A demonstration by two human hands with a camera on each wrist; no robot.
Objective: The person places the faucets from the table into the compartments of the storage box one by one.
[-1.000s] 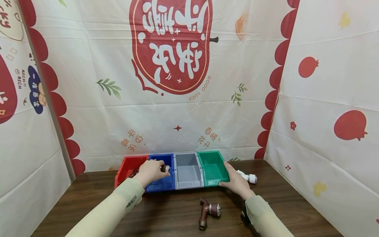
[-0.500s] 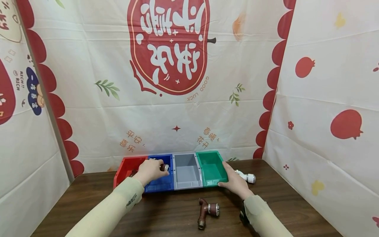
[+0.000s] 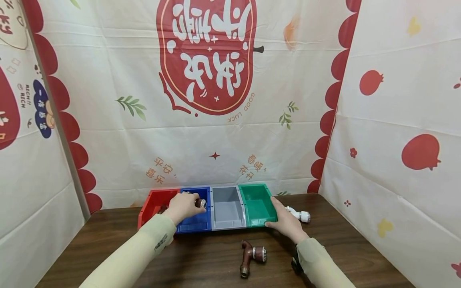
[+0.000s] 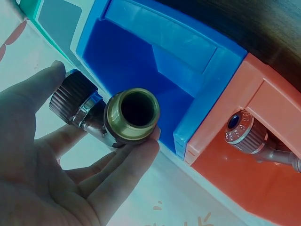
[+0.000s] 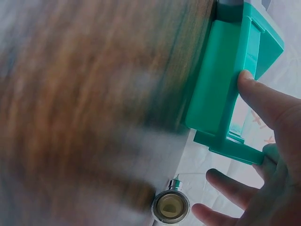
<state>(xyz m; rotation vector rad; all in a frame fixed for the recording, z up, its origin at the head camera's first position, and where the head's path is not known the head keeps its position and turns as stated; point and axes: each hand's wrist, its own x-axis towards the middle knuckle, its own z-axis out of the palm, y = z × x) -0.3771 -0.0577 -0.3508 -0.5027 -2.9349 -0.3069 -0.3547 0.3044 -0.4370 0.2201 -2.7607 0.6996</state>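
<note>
A printed cloth [image 3: 216, 136] hangs behind my wooden table [image 3: 205, 260], and I see nothing moved since a second ago. My left hand [image 3: 182, 207], fingers curved, still pinches a brown tap [image 4: 94, 120] over the blue bin [image 3: 196, 224]. My right hand [image 3: 287, 222] still grips the green bin [image 3: 260, 210] by its edge, remaining fingers spread, just beside a white tap [image 3: 300, 215].

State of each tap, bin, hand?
First brown tap: held
Left hand: gripping it
Right hand: holding green bin
Red bin: open
Second brown tap: in red bin
Blue bin: open
Gray bin: open
Green bin: open
Third brown tap: lying on table
White tap: lying on table
</note>
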